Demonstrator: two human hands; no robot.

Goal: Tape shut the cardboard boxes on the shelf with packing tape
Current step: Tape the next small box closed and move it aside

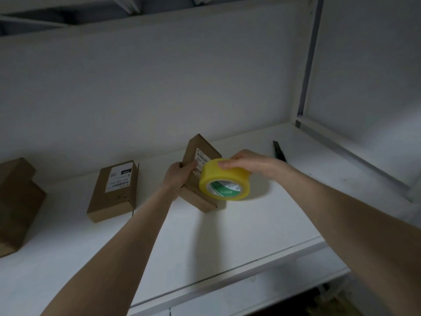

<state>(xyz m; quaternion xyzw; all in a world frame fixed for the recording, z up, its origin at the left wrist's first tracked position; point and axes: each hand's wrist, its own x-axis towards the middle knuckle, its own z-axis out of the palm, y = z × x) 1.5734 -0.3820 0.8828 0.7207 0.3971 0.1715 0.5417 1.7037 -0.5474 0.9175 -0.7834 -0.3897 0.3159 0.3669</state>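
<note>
A small flat cardboard box [201, 153] with a white label stands tilted up on the white shelf [250, 224]. My left hand [180, 175] grips its left edge, thumb across the front face. My right hand [248, 164] holds a yellow roll of packing tape [224, 180] from above, right in front of the box; the roll hides part of the label. A second labelled box [115, 190] lies flat to the left. A larger brown box [16, 204] sits at the far left edge.
A dark utility knife [279, 151] lies on the shelf behind my right hand. The shelf's back wall [159, 87] rises behind the boxes. A metal upright [307, 60] and side rail bound the right end. The shelf's front lip [227, 281] runs below my forearms.
</note>
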